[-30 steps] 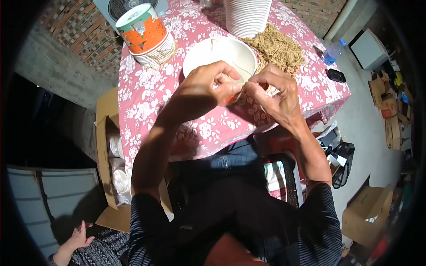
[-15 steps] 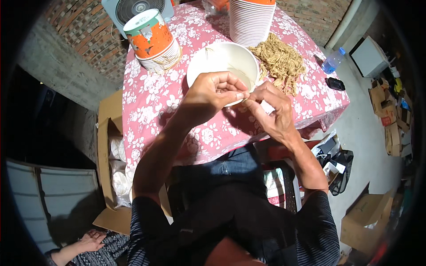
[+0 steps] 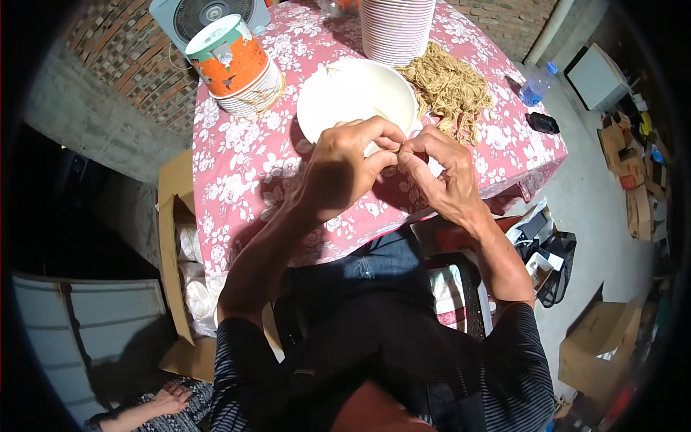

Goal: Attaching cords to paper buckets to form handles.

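Observation:
My left hand [image 3: 344, 167] and my right hand [image 3: 448, 171] meet at the near rim of a white round tub [image 3: 335, 90], thumbs and forefingers pinched tip to tip. Whatever lies between the fingertips is too small to make out. Inside the tub a few thin pale strands show faintly. A loose heap of tan cord [image 3: 452, 90] lies to the right of the tub, just beyond my right hand. Behind it rises a tall stack of white paper buckets [image 3: 397, 32]. An orange and green paper bucket [image 3: 229, 65] tops a shorter stack at the left, with cord around its lower part.
A pink floral cloth [image 3: 237, 173] covers the table. A fan [image 3: 209, 18] stands at the back left; a water bottle [image 3: 536, 85] and a black object [image 3: 542, 122] are at the right. An open carton [image 3: 176, 252] flanks the table. Another person's hand [image 3: 173, 398] shows at lower left.
The view has shifted slightly, so the table things sit a little higher and further left. My hands stay together, with the fingertips pinched closer and the left hand turned a little.

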A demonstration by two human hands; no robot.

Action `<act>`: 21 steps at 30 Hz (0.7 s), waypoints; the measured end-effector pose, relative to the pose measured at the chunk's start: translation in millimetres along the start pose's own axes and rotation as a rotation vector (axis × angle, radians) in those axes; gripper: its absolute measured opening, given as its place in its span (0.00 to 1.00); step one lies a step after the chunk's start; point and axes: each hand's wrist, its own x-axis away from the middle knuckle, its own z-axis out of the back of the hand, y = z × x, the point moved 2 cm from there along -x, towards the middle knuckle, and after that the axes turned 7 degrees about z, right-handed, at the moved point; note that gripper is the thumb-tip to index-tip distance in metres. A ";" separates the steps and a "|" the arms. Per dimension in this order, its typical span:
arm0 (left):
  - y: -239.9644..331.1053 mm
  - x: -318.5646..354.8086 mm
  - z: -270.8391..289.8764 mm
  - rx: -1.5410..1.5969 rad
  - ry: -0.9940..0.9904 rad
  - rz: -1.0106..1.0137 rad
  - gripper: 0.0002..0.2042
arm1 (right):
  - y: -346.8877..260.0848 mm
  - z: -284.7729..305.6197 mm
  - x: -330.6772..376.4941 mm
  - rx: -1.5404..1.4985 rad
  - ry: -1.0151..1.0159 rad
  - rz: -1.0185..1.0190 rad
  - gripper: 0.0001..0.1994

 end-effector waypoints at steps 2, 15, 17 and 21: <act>-1.7 0.1 -2.1 -0.089 0.024 -0.107 0.10 | -3.0 2.3 -1.0 0.009 -0.030 -0.025 0.03; -10.3 -6.1 10.1 0.086 0.012 0.155 0.09 | 3.5 -4.2 4.0 -0.254 0.034 -0.278 0.07; -5.4 -3.6 11.7 0.169 0.000 0.233 0.10 | 2.2 -2.6 1.6 -0.254 0.023 -0.362 0.10; -9.0 -1.3 10.6 0.044 0.064 0.090 0.09 | 1.7 -7.0 -0.6 -0.192 0.043 -0.282 0.10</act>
